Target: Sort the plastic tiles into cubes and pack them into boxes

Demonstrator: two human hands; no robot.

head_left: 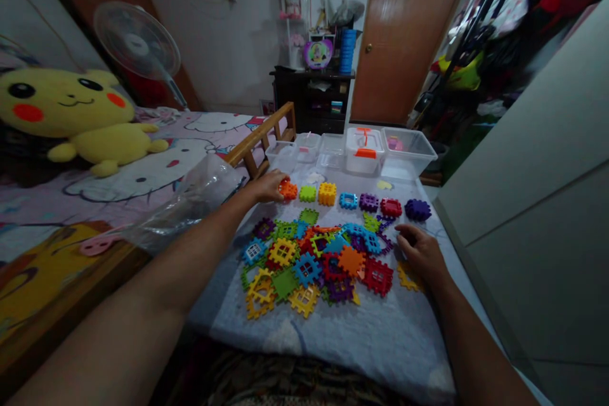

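My left hand (269,186) reaches far forward and its fingers close on an orange block stack (288,190), the left end of a row. The row runs right: a green stack (307,193), a yellow stack (327,193), a blue piece (348,200), a purple stack (368,202), a red stack (391,207) and a dark purple stack (418,209). In front lies a heap of several flat interlocking pieces (314,260) in mixed colours. My right hand (420,252) rests at the heap's right edge, fingers curled over the pieces, next to a yellow piece (408,278).
The pieces lie on a pale blue cloth over a table (342,336). Clear plastic tubs (409,149) and a lidded box with an orange handle (364,151) stand at the back. A crumpled clear bag (190,203) and a bed with a yellow plush toy (71,114) are on the left.
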